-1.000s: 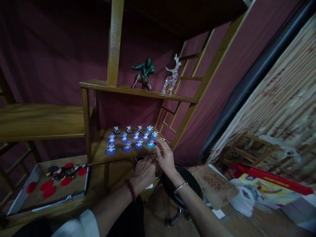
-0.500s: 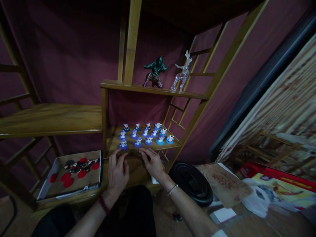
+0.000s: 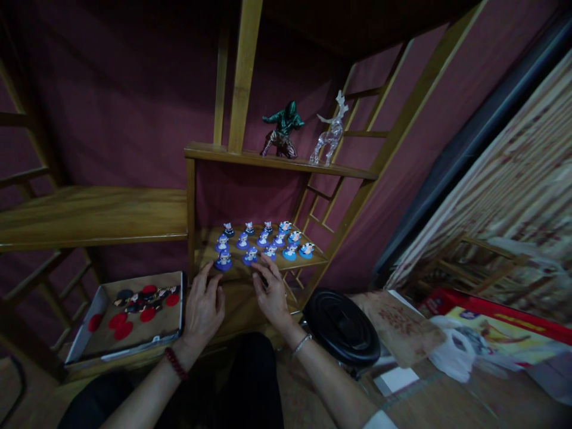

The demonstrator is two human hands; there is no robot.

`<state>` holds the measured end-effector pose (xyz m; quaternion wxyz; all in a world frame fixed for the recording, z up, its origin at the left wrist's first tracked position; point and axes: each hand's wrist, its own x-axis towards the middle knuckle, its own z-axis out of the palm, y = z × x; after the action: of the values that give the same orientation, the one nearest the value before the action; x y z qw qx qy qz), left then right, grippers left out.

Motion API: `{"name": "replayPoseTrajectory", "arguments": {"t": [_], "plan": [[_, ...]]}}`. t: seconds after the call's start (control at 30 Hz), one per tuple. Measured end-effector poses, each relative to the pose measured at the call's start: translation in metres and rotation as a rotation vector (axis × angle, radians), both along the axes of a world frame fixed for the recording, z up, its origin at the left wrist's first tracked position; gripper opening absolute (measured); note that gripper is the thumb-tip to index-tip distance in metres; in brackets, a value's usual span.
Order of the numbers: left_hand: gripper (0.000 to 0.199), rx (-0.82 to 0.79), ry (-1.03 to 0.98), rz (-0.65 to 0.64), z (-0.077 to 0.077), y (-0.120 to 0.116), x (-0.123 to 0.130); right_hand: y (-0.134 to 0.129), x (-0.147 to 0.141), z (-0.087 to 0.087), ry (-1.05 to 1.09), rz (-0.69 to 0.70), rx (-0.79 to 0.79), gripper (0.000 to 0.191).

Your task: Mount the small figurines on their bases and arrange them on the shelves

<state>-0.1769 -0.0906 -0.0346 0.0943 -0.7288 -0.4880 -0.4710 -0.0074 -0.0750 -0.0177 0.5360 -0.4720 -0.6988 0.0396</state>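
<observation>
Several small figurines stand in rows on a low wooden shelf (image 3: 236,275). The front ones have purple bases, among them a left purple figurine (image 3: 223,260), a middle purple figurine (image 3: 250,257) and a right purple figurine (image 3: 270,251). My left hand (image 3: 205,307) is at the shelf's front edge, fingers apart and nothing held, its fingertips close to the left purple figurine. With fingers stretched and parted, my right hand (image 3: 271,296) reaches to the right purple figurine; whether a fingertip touches it I cannot tell. Blue-based figurines (image 3: 289,252) stand at the right, dark-based figurines (image 3: 249,228) at the back.
A shallow box (image 3: 100,333) with red discs and dark figurines sits at the left. Above, a dark green crouching figure (image 3: 286,128) and a clear deer (image 3: 329,137) stand on a shelf. A black oval lid-like object (image 3: 342,328) and a plastic bag (image 3: 453,354) lie at the right.
My right hand has moved forward and its fingers have spread, now by the right purple figurine. My left hand has shifted slightly left, with its fingers more relaxed. The view has shifted a little.
</observation>
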Motion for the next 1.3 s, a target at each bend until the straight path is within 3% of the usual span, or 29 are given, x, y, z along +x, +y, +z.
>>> {"name": "replayPoseTrajectory", "arguments": {"t": [0.17,0.47,0.67,1.3], "plan": [[0.028,0.04,0.016,0.014,-0.009,-0.004,-0.003,0.006,0.002,0.0,-0.036,0.001,-0.026,0.032],[0.036,0.055,0.236,-0.185,-0.003,-0.002,0.027,0.019,0.003,-0.005,0.029,-0.007,-0.057,0.037],[0.059,-0.003,0.287,-0.226,-0.003,0.01,0.048,0.018,0.005,0.006,-0.002,-0.028,-0.103,0.037],[0.065,-0.064,0.289,-0.216,-0.004,0.019,0.05,0.022,0.004,0.015,-0.045,-0.111,-0.225,0.041]]}}
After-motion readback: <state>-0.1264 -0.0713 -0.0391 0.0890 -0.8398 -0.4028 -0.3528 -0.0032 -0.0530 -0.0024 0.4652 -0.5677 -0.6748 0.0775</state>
